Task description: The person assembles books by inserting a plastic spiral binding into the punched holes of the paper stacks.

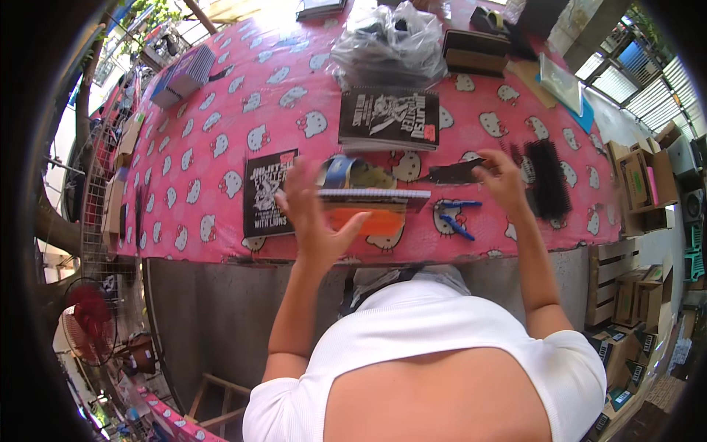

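Note:
My left hand (pixel 313 221), blurred by motion, is open with the thumb spread away from the fingers. It is beside a punched stack of pages (pixel 375 194), which stands tilted with its row of holes toward the top. An orange sheet (pixel 368 221) shows just below that edge, and a blue and yellowish printed surface (pixel 353 173) shows behind it. My right hand (pixel 502 179) has bent fingers at the right end of a dark strip (pixel 451 174), seemingly pinching it; blur hides the exact grip. A black-covered notebook (pixel 266 195) lies flat left of my left hand.
Blue pen-like tools (pixel 458 217) lie near the table's front edge. Black spiral coils (pixel 549 180) are piled at right. Beyond are a stack of black notebooks (pixel 389 121), a clear plastic bag (pixel 390 48), a dark box (pixel 475 53) and a book stack (pixel 184 76) on the pink tablecloth (pixel 184 228).

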A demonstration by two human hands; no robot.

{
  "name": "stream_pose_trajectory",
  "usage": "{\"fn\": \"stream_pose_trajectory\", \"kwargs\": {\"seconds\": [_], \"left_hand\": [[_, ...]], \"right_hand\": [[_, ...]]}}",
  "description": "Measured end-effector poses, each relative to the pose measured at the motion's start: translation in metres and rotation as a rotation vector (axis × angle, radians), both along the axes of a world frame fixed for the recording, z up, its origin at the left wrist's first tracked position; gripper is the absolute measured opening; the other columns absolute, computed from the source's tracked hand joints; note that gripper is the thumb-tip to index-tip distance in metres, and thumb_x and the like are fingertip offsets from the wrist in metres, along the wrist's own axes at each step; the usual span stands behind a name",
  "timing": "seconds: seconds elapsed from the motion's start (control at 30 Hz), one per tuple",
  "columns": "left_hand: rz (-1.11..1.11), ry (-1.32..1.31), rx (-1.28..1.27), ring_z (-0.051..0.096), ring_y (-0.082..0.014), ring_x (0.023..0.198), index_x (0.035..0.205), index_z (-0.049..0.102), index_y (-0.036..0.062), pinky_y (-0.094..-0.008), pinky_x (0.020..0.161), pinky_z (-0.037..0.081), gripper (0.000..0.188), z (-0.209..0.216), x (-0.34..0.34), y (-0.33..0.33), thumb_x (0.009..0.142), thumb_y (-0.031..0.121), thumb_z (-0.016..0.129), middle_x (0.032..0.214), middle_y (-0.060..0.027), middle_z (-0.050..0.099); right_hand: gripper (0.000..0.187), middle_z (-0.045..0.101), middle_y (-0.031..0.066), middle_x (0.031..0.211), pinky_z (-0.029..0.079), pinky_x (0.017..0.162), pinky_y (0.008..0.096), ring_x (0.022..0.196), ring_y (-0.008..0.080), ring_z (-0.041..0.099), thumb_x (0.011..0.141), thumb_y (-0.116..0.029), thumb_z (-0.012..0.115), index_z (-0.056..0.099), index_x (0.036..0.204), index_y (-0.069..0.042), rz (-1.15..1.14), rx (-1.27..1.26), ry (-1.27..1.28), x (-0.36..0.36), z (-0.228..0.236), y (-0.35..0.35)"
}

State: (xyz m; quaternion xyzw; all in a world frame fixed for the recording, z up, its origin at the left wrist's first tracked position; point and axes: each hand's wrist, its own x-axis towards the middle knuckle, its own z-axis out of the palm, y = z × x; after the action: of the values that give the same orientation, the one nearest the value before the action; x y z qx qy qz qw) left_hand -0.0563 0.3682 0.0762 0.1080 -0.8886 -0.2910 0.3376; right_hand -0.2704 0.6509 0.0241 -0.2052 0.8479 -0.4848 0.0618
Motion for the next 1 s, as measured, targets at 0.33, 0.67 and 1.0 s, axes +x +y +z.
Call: {"fn": "stream_pose_trajectory", "kwargs": {"seconds": [0.33, 0.67, 1.0], "left_hand": [[-0.312, -0.257, -0.403, 0.053, -0.0226, 0.111, 0.135, 0.044, 0.0159, -0.0453, 0.104, 0.026, 0.063, -0.011, -0.044, 0.049, 0.078, 0.027, 0.070, 0.118, -0.0045, 0.059], [-0.146, 0.049, -0.265, 0.061, -0.0180, 0.092, 0.085, 0.071, 0.0110, -0.0386, 0.095, 0.035, 0.011, -0.017, -0.049, 0.054, 0.075, 0.014, 0.073, 0.098, -0.0035, 0.068], [-0.306, 0.068, -0.091, 0.064, -0.0173, 0.088, 0.086, 0.072, 0.0116, -0.0380, 0.096, 0.035, 0.014, -0.029, -0.034, 0.055, 0.072, 0.011, 0.075, 0.088, -0.0019, 0.069]], "right_hand": [[0.029, 0.056, 0.0206, 0.097, 0.049, 0.075, 0.0444, 0.093, 0.0364, 0.057, 0.077, -0.023, 0.070, 0.061, 0.098, -0.006, -0.456, 0.647, 0.403, -0.075, -0.076, 0.056], [0.032, 0.059, 0.0171, 0.100, 0.050, 0.071, 0.0388, 0.086, 0.0321, 0.061, 0.076, 0.002, 0.063, 0.063, 0.108, -0.003, 0.045, 0.210, 0.594, -0.012, -0.010, 0.013], [0.025, 0.062, 0.0082, 0.086, 0.047, 0.062, 0.0273, 0.072, 0.0155, 0.061, 0.074, 0.000, 0.071, 0.072, 0.098, -0.009, 0.472, -0.187, 0.041, 0.063, 0.046, -0.038]]}}
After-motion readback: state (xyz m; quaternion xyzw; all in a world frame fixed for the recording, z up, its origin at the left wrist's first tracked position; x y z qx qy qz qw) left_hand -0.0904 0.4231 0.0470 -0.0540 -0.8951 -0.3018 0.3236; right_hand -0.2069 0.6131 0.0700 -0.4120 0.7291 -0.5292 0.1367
